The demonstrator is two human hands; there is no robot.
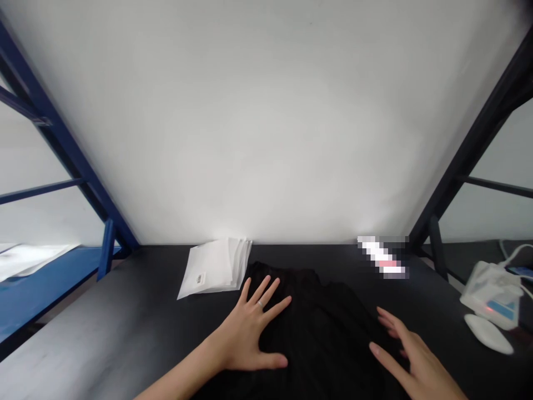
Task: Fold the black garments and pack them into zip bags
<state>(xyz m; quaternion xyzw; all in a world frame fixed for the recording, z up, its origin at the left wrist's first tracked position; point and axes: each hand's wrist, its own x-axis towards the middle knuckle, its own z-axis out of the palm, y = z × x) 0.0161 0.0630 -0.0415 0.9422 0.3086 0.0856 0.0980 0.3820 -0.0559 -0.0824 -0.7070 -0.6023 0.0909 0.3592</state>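
Right hand (410,355) is cropped by the bottom edge; fingers are held open, nothing gripped, contact with the black garment (325,328) can't be confirmed. Left hand (250,330) is laid flat on the garment, fingers spread, ring (260,303) worn. Garment outline is lost against the dark table (125,322). Stack of white packets (214,266) is seen just beyond left fingertips. Blurred patch (383,256) beyond right hand: unreadable.

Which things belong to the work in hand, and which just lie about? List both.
In hand: black garment, left hand flat on it, right hand at its right side.
Lying about: stack of white bags, white device, blue rack.
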